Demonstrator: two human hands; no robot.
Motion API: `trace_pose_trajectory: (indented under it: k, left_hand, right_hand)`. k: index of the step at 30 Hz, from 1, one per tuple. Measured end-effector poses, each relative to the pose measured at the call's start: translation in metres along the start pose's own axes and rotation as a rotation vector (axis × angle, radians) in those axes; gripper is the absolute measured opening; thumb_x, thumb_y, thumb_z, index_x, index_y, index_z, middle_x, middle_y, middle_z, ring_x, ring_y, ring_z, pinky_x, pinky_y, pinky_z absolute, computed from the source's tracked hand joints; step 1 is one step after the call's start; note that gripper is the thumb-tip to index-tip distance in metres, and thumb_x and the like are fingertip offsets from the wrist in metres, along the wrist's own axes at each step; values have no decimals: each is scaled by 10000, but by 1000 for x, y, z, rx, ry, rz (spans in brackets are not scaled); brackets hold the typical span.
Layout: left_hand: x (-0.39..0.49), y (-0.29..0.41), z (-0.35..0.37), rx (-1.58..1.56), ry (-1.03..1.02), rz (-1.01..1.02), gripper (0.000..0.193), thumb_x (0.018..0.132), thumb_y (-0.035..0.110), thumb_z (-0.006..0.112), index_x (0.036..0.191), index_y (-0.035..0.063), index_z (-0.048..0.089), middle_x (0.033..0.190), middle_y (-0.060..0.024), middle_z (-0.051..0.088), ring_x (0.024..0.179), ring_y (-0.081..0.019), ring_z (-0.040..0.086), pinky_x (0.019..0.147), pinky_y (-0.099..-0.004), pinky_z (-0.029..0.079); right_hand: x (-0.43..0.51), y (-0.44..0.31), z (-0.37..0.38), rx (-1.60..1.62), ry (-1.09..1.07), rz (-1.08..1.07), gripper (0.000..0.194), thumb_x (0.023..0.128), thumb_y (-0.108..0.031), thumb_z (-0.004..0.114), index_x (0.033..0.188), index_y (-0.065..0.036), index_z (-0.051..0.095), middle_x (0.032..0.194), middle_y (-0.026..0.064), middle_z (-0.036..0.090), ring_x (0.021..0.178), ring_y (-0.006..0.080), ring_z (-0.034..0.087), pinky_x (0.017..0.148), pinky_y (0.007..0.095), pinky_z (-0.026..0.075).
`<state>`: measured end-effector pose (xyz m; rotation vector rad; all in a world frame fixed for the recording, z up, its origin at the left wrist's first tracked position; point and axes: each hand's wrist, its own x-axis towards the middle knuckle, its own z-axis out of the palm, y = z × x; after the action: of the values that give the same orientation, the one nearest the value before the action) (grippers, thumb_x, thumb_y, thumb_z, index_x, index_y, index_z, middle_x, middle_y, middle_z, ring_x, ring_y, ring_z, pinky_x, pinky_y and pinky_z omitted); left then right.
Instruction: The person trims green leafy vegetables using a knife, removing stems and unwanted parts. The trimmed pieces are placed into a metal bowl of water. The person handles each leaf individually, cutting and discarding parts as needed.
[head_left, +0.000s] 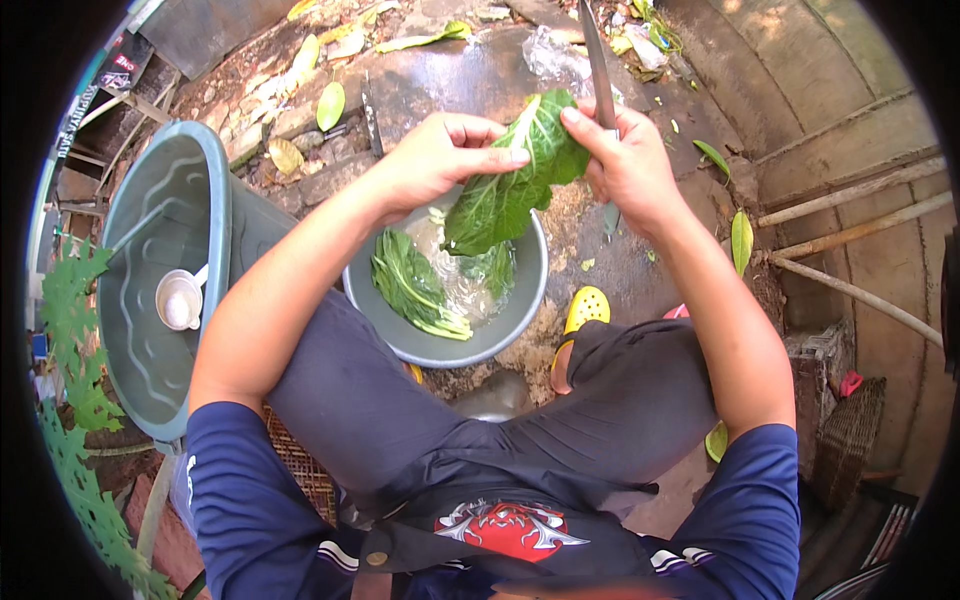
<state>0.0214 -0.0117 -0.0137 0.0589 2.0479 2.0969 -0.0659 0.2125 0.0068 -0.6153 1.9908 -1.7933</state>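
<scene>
My left hand pinches a leafy green vegetable leaf near its pale stem end. My right hand holds a knife, its blade pointing up and away from me, while the thumb and forefinger grip the same leaf's edge. Below the leaf, a round grey basin holds water. In that basin a bunch of leafy greens lies at the left, and more greens lie at the right, partly hidden by the held leaf.
A large grey-green plastic tub stands at the left with a white dipper in it. Fallen leaves and clear plastic litter the ground ahead. Poles lean by the wall at right. A yellow clog is beside the basin.
</scene>
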Motion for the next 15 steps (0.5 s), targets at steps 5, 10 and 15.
trace_pose_trajectory:
  k: [5,10,15]
  left_hand:
    - [-1,-5,-3,-34,-101,0,228,958,223,784,1083,43,723,1004,-18,773,885,-64,702,827,-245,551]
    - [-1,-4,-3,-109,-169,-9,300,970,178,762,1198,23,643,1013,-73,779,899,-101,735,820,-268,587]
    - [0,-4,-1,-106,-194,27,340,962,145,762,1235,16,607,999,-91,782,852,-118,745,792,-275,594]
  right_hand:
    - [-3,1,-2,-89,18,23,275,1016,-282,708,1093,-18,714,916,10,721,796,68,618,732,271,503]
    - [-1,-2,0,-105,30,67,214,1020,-283,719,1081,-87,656,671,-70,560,411,26,409,390,237,311]
    - [-1,-4,2,-89,41,71,233,1008,-288,735,1089,-84,659,699,-52,589,410,30,406,392,240,316]
